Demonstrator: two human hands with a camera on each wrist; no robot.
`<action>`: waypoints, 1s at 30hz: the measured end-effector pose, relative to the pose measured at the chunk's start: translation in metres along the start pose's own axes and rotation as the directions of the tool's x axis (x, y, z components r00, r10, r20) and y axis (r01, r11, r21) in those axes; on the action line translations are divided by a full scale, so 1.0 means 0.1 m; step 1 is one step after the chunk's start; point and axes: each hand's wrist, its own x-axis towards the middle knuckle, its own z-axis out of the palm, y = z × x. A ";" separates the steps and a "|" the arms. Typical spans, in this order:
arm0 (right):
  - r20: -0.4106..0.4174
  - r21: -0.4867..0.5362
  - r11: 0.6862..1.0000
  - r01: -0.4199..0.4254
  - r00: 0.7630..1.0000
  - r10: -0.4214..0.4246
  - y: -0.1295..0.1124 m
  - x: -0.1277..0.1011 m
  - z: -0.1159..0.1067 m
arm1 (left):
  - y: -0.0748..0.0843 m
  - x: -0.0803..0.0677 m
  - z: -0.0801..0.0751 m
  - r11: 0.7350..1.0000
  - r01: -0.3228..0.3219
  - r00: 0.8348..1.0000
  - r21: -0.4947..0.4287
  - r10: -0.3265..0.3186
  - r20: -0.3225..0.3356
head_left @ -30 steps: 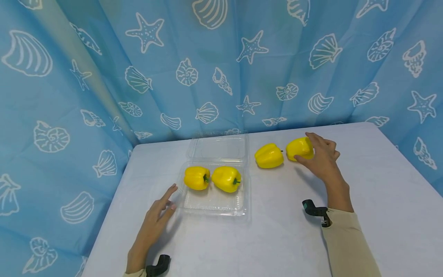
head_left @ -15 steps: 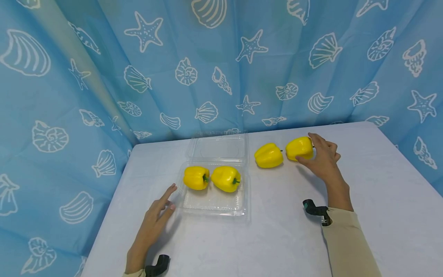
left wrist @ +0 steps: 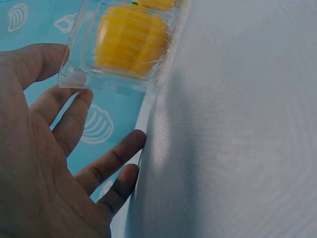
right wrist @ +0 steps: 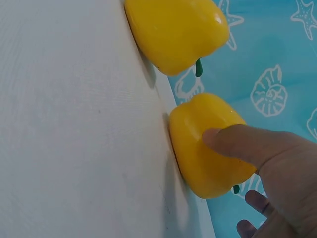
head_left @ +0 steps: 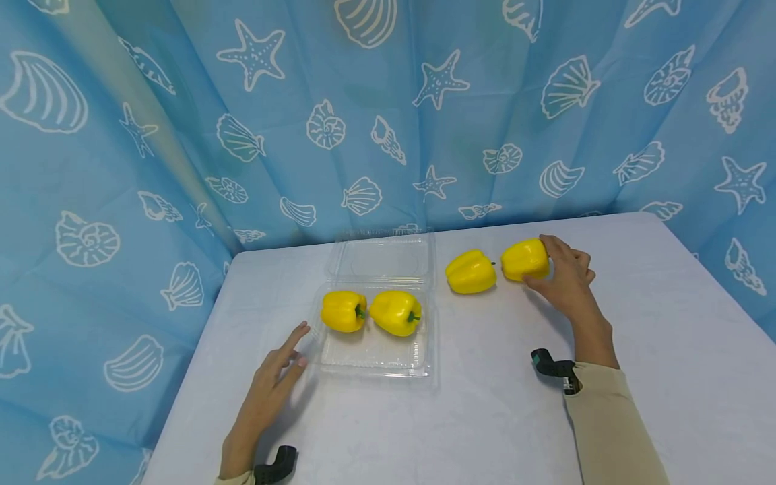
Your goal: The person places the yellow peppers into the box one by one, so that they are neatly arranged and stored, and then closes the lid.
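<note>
My right hand holds a yellow bell pepper on the table, thumb on its near side and fingers at its far side. In the right wrist view the thumb lies across this pepper, its green stem towards the palm. A second yellow bell pepper lies just left of it. Two more, a left one and a right one, sit side by side in a clear plastic clamshell container. My left hand, fingers extended, is at the container's left edge; the left wrist view shows a digit against its rim.
The container's lid lies folded back towards the curtain. A white cloth covers the table. A blue curtain with shells and starfish hangs right behind the table's back edge.
My right hand has shifted slightly right on the pepper, so more of the pepper shows. The left hand and the container stay put.
</note>
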 end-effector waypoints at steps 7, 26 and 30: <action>-0.038 -0.015 1.000 0.000 0.999 -0.001 -0.01 0.01 -0.01 | -0.02 0.01 0.01 1.000 -0.008 1.000 0.001 0.008 -0.004; -0.110 -0.022 0.999 -0.030 0.994 0.027 -0.04 -0.05 -0.09 | -0.04 0.01 0.02 1.000 -0.004 1.000 0.007 0.004 -0.005; -0.123 -0.017 0.999 -0.032 0.992 0.029 -0.05 -0.05 -0.12 | -0.04 0.01 0.02 1.000 0.001 1.000 0.001 -0.001 0.000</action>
